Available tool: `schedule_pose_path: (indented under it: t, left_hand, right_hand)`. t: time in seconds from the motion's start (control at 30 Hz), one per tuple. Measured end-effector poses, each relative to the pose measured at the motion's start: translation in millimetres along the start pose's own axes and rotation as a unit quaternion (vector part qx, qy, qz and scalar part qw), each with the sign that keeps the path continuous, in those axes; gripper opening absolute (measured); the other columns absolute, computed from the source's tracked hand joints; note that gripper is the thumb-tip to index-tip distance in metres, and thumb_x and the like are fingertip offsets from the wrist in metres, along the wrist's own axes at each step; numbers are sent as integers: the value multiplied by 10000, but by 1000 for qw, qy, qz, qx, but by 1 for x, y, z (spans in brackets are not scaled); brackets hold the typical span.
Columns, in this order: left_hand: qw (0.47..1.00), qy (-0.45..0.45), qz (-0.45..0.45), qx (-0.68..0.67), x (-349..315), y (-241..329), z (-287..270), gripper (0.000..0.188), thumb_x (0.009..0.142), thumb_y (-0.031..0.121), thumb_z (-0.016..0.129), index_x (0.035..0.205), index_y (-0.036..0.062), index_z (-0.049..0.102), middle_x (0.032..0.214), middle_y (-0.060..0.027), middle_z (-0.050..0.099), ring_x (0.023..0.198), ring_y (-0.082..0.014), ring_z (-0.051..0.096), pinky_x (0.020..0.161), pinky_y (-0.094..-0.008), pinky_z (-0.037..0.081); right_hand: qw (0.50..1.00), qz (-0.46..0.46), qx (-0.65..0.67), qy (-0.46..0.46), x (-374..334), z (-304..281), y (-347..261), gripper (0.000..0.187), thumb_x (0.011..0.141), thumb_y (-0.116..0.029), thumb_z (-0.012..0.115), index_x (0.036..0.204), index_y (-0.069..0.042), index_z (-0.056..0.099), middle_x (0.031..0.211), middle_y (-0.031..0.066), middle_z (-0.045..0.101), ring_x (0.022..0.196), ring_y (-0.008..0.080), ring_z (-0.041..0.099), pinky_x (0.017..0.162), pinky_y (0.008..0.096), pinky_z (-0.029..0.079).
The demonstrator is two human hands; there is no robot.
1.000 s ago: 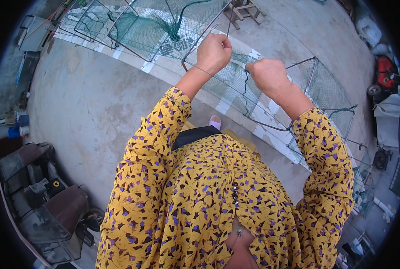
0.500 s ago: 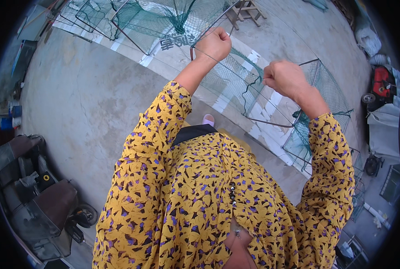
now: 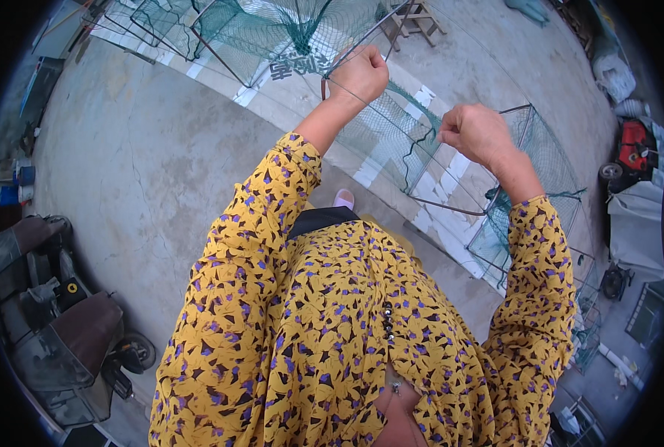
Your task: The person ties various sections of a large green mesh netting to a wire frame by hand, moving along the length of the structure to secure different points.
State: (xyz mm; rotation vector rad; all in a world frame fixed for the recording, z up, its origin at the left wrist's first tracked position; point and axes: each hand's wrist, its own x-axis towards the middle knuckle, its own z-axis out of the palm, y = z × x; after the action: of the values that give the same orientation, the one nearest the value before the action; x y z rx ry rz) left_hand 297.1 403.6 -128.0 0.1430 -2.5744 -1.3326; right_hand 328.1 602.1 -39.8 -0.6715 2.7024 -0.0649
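Note:
A long green mesh fish trap [image 3: 376, 123] with dark square metal frames stretches across in front of me, from the far left to the right. My left hand [image 3: 360, 74] is closed around the corner of one frame, where mesh and rod meet. To its right, my right hand [image 3: 478, 135] is raised at the trap's upper edge, thumb and fingers pinched together. Whatever those fingertips hold, perhaps a thin strand, is too small to make out. Another frame [image 3: 451, 206] hangs below the right hand, with bunched green netting [image 3: 499, 216] beside it.
Beneath the trap lies a pale strip with white patches [image 3: 365, 173] on the concrete floor [image 3: 145, 149]. A small wooden stool [image 3: 417, 26] stands beyond it. A dark three-wheeled vehicle [image 3: 64, 328] is at the left, a red machine [image 3: 636, 145] at the right. One slippered foot [image 3: 344, 198] shows below.
My right hand's fingers have shifted slightly at the mesh edge, and the right forearm has moved a little inward. The left hand keeps its grip on the frame corner.

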Motion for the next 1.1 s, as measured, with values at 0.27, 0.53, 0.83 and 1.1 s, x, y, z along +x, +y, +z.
schedule_pose_path:
  t: [0.27, 0.53, 0.83, 1.1]
  left_hand:
    - [999, 11, 35, -3, -1, -3, 3, 105, 697, 128, 547, 629, 66, 598, 659, -138, 604, 625, -327, 579, 588, -409, 479]
    - [998, 35, 58, 12, 0, -5, 4, 120, 691, 122, 548, 600, 57, 593, 642, -141, 600, 649, -334, 577, 616, -414, 477]
    - [999, -33, 19, 22, -3, -2, 2, 93, 693, 142, 561, 729, 58, 581, 769, -149, 597, 712, -334, 577, 640, -415, 474]
    - [966, -170, 177, -79, -81, 37, 28, 236, 732, 28, 565, 934, 35, 444, 882, -102, 503, 585, -222, 552, 608, -325, 467]
  right_hand:
    - [1000, -4, 8, 9, -1, 1, 1, 107, 689, -187, 684, 709, -85, 662, 686, 77, 636, 666, 253, 607, 605, 359, 463]
    - [1000, 17, -8, -12, -1, -2, -2, 92, 694, -220, 669, 715, -131, 673, 715, 71, 644, 725, 258, 610, 660, 365, 473]
    - [1000, 9, 4, 23, 1, 5, 0, 109, 685, -199, 673, 700, -91, 663, 683, 81, 634, 661, 260, 603, 606, 365, 465]
    - [999, -3, 6, 39, 10, 15, 2, 63, 689, -151, 634, 713, -100, 662, 703, 111, 634, 729, 296, 604, 640, 399, 466]
